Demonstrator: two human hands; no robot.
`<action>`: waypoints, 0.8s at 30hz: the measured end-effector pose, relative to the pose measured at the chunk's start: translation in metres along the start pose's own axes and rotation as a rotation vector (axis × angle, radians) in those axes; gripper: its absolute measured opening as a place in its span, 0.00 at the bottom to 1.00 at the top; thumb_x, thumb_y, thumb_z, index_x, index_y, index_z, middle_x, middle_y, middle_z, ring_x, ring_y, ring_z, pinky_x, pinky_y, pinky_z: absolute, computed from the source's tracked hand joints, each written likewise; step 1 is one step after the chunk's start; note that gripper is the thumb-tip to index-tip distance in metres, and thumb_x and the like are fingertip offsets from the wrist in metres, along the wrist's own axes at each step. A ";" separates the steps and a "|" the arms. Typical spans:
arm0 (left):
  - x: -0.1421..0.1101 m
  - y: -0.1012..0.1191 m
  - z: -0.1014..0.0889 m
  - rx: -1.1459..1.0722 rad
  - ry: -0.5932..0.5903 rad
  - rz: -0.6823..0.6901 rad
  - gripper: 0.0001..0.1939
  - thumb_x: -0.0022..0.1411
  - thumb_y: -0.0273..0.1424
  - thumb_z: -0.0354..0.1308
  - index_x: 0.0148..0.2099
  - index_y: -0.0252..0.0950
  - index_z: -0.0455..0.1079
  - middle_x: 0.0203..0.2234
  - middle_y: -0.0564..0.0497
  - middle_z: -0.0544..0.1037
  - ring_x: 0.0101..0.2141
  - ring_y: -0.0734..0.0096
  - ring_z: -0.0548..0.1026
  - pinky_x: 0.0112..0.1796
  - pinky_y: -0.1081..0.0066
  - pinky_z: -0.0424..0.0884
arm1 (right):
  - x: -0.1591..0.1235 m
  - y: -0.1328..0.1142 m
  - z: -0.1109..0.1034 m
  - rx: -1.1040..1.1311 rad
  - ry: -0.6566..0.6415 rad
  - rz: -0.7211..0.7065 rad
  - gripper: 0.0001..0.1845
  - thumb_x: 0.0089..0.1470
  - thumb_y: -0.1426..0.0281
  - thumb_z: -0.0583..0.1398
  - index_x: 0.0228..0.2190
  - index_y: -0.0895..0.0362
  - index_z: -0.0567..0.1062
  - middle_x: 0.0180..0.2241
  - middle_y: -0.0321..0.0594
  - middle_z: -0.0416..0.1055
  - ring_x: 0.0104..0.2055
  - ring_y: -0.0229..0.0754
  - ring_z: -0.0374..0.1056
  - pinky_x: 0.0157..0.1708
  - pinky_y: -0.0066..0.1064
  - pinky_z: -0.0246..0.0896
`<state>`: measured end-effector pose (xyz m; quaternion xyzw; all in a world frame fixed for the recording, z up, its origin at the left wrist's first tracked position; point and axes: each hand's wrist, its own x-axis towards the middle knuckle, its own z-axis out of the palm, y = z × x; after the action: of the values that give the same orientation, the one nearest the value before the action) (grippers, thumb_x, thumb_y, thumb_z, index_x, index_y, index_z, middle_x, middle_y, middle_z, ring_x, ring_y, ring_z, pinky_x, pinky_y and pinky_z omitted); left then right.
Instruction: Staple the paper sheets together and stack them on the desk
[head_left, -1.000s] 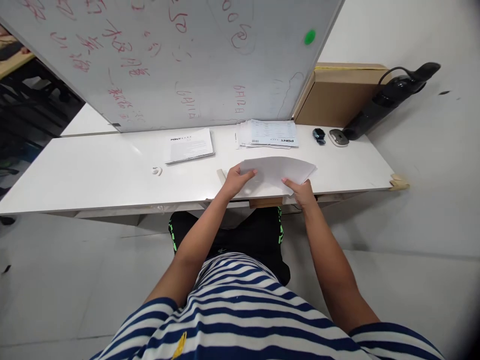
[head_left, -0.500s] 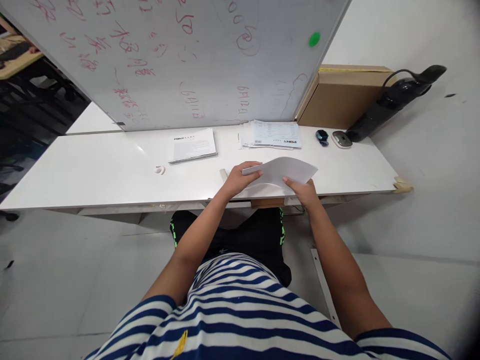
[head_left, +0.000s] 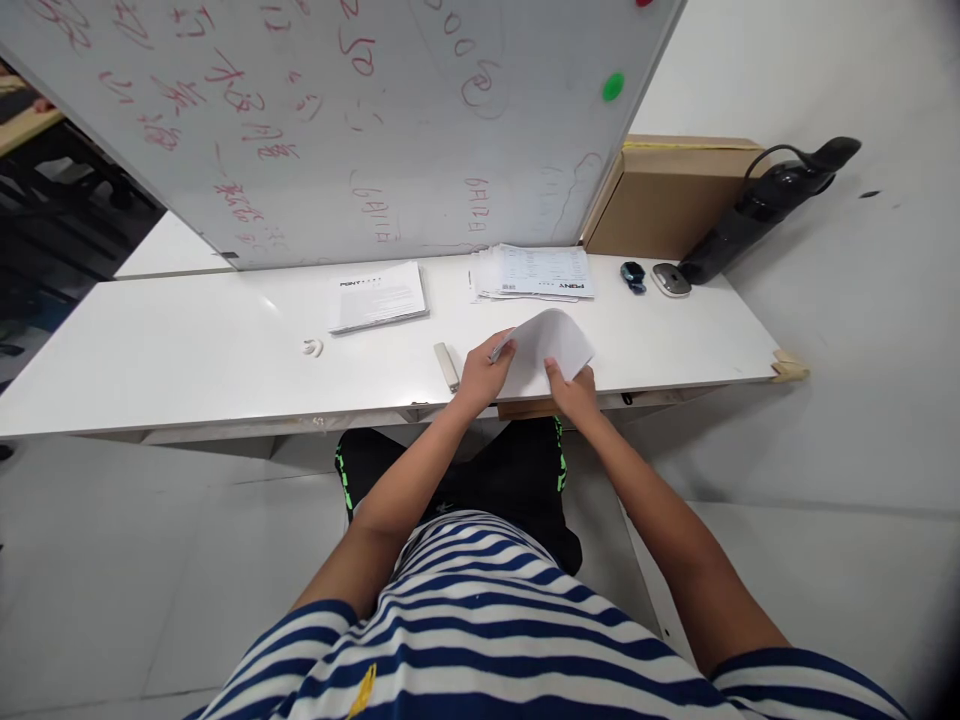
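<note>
My head cam has both hands on some white paper (head_left: 544, 350), held at the front edge of the white desk (head_left: 172, 375), mid-body. Left hand (head_left: 484, 372) grips the paper's L side, fingers curled in narrow w/ the edge btwn them. Right hand (head_left: 572, 393) has the lower R part pinched, thumb on the near face, other fingers mostly hidden behind. Paper's bowed, far edge arching up btwn the hands; can't tell no. of sheets from here. I've got an off-white bar (head_left: 446, 366) on the desk just L of the left hand. Further L, a printed stack (head_left: 379, 300) and a small white curved item (head_left: 313, 348), ID unclear. Beyond the paper, a loose pile of forms (head_left: 536, 272) sits nr the foot of the whiteboard (head_left: 300, 130). Over to the R I see a dark watch (head_left: 633, 275) beside a mouse (head_left: 671, 280), then a black bottle (head_left: 761, 215) next to a cardboard box (head_left: 671, 200)
</note>
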<state>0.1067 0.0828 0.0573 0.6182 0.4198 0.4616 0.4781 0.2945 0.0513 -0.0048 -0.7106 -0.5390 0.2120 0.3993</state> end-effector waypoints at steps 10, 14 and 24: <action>0.022 0.001 -0.023 0.055 -0.041 -0.098 0.15 0.63 0.39 0.58 0.45 0.35 0.76 0.41 0.47 0.80 0.45 0.56 0.75 0.47 0.63 0.68 | -0.008 -0.008 -0.015 0.086 0.004 0.118 0.29 0.54 0.47 0.58 0.40 0.60 0.79 0.43 0.56 0.77 0.51 0.60 0.71 0.52 0.47 0.65; 0.033 0.029 -0.046 0.083 -0.284 -0.233 0.18 0.62 0.43 0.59 0.46 0.35 0.74 0.43 0.44 0.79 0.45 0.54 0.76 0.46 0.58 0.70 | -0.024 -0.018 -0.052 0.123 -0.045 0.139 0.29 0.50 0.49 0.63 0.41 0.60 0.79 0.45 0.52 0.77 0.52 0.59 0.71 0.53 0.45 0.65; 0.043 -0.005 -0.075 0.964 -0.195 -0.044 0.24 0.71 0.45 0.40 0.58 0.38 0.65 0.60 0.44 0.67 0.65 0.50 0.55 0.61 0.51 0.53 | -0.062 0.033 -0.064 0.437 -0.420 0.546 0.30 0.44 0.54 0.70 0.45 0.58 0.78 0.48 0.47 0.76 0.48 0.54 0.74 0.50 0.42 0.70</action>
<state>0.0425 0.1400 0.0683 0.8002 0.5521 0.1446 0.1843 0.3409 -0.0317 -0.0009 -0.6674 -0.3425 0.5604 0.3510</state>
